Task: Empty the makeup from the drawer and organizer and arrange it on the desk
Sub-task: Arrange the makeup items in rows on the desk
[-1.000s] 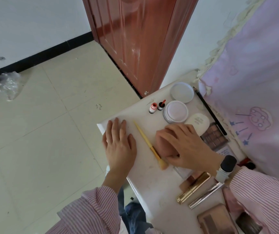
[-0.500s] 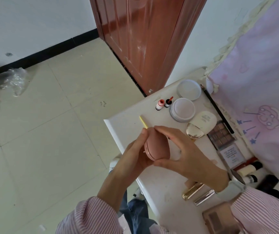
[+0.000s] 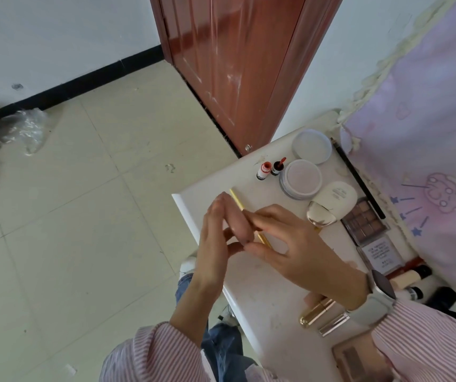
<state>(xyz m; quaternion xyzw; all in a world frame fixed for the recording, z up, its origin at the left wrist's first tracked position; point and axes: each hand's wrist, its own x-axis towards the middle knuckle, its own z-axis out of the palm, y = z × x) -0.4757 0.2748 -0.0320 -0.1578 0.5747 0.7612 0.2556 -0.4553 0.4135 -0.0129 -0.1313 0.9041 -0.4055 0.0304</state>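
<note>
A pink egg-shaped case [image 3: 239, 223] is held above the white desk [image 3: 265, 296] between both hands. My left hand [image 3: 215, 244] wraps its left side with fingers upright. My right hand [image 3: 293, 246] pinches its right side with thumb and fingers. A yellow-handled brush [image 3: 248, 216] lies on the desk behind the case, partly hidden. To the right lie two small red bottles [image 3: 269, 169], two round powder jars [image 3: 301, 179], a white oval compact [image 3: 335, 195], a gold compact [image 3: 320, 215] and an eyeshadow palette [image 3: 364, 219].
Gold and silver tubes [image 3: 323, 317] and a pink palette [image 3: 359, 359] lie near my right sleeve. A small card [image 3: 381, 253] and bottles [image 3: 411, 279] sit by the pink cloth [image 3: 428, 133]. A brown door [image 3: 237, 64] stands beyond the desk. Tiled floor lies to the left.
My right hand lifted the pink case off the desk and my left hand rose from the desk to meet it. Both hands now hold the case, turned more edge-on.
</note>
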